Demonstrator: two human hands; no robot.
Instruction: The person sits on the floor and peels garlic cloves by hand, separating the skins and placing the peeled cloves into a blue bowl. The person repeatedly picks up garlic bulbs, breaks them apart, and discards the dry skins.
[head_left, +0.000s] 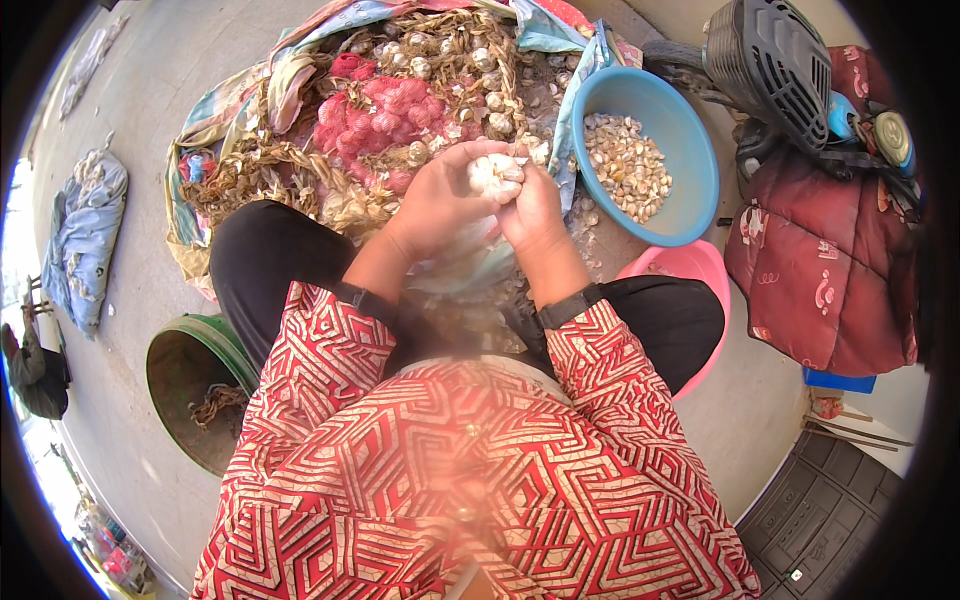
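A white garlic bulb (495, 178) is held between both hands above the lap. My left hand (448, 187) curls round its left side, thumb below and fingers over the top. My right hand (532, 206) grips it from the right, with the fingertips at its edge. Just beyond lie a red mesh bag of garlic (390, 120) and braided dry garlic stalks with bulbs (514, 82), spread on a patterned cloth (217, 112). To the right stands a blue plastic basin (694, 161) with loose garlic cloves (626, 165) inside it.
A pink basin (716, 300) sits partly under the right knee. On the left, a green bucket (169, 375) lies tipped with dry stalks inside, and a blue bundle (94, 225) rests on the floor. A vehicle with a dark red quilted cover (810, 262) stands at the right.
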